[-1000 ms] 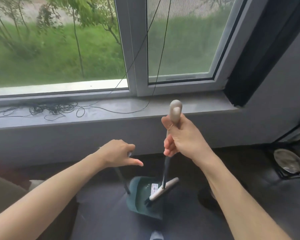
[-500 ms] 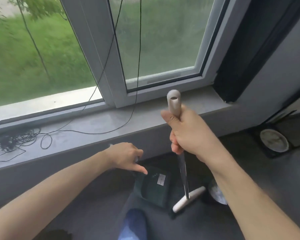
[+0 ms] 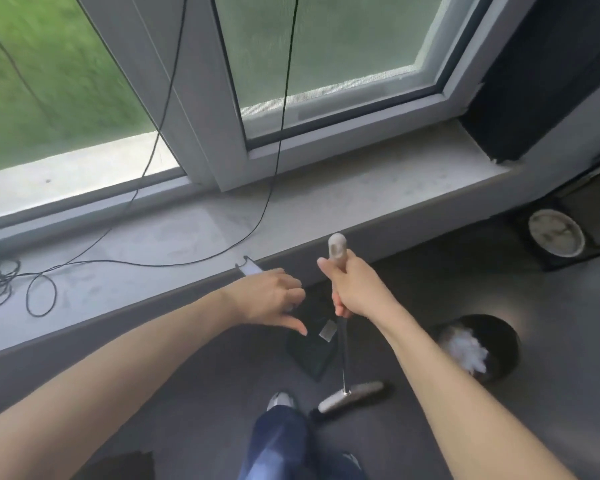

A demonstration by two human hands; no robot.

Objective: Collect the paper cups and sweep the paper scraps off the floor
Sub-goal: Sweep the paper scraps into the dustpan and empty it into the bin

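one broom (image 3: 342, 344), right hand (image 3: 355, 292) fingers wrapped round it; left hand (image 3: 268, 296) fingers grip one dustpan (image 3: 311, 348) handle.

A black cable (image 3: 174, 261) trails along the grey windowsill (image 3: 361, 202), perhaps tangled leftward.

Head-worn view, steeply downward, close over hands (image 3: 357, 289) and windowsill (image 3: 326, 209).

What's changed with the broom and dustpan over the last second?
The broom head, which lay inside the dustpan, has been lifted out and now sits on the floor beside it, nearer the person's feet. A black bin with white scraps has come into view on the right. Unchanged: the right hand grips the top of the broom handle, and the left hand holds the dustpan's handle.
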